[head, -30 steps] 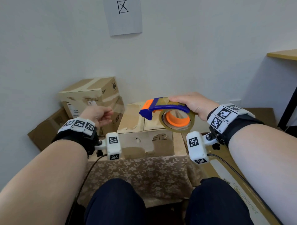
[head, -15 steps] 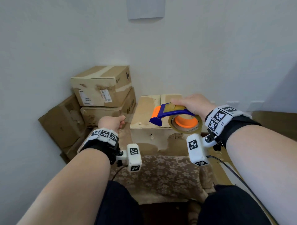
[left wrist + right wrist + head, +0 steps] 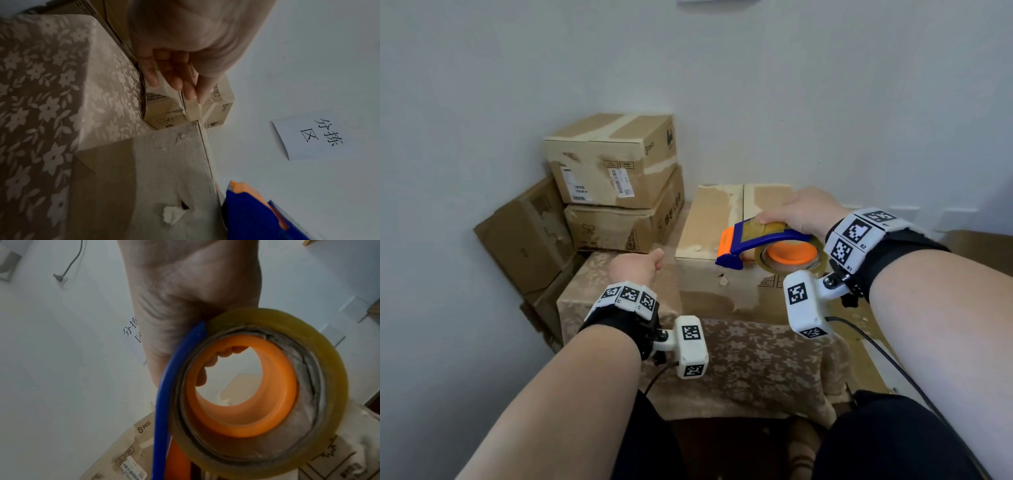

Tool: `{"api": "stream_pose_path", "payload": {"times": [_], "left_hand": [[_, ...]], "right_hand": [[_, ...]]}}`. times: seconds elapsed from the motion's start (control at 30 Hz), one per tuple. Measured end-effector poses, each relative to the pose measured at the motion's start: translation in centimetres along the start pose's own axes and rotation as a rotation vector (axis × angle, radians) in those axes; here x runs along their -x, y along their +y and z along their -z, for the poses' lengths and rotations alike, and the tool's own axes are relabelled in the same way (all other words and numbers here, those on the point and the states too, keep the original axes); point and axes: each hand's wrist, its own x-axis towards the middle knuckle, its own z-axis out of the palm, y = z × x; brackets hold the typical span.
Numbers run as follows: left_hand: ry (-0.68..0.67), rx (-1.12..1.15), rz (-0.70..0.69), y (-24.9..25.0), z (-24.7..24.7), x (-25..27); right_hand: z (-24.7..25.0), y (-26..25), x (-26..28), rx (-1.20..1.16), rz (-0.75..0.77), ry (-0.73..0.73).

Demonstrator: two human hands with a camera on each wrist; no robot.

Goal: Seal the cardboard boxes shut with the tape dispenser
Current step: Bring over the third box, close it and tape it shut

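Now your right hand curls around the tape dispenser, above the cardboard box. Your left hand hangs beside it, fingers loosely curled together, holding nothing.

Soft, even light fills the head view, with no glare and only faint shadows on the wall; straight lines bow toward the edges. The left wrist view is dim and bluish, the hand smeared with blur. In the right wrist view the tape roll looms close, soft and slightly out of focus.
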Motion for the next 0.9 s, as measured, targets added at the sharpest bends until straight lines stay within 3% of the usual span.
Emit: {"api": "stream_pose_path", "payload": {"times": [0.2, 0.47, 0.6, 0.83, 0.9], "left_hand": [[0.053, -0.026, -0.03, 0.1, -0.1, 0.8], [0.044, -0.25, -0.083, 0.1, -0.2, 0.8], [0.071, -0.192, -0.019, 0.0, -0.3, 0.9], [0.071, -0.115, 0.032, -0.5, -0.7, 0.6], [0.048, -0.106, 0.03, -0.8, -0.9, 0.2]], "right_hand": [[-0.3, -0.4, -0.7, 0.137, -0.037, 0.004], [-0.7, -1.4, -0.5, 0.272, -0.051, 0.0], [-1.1, -1.2, -0.6, 0.181, -0.053, 0.015], [-2.3, -2.8, -0.5, 0.474, -0.085, 0.051], [-3.0, -3.0, -0.2, 0.507, -0.032, 0.112]]}}
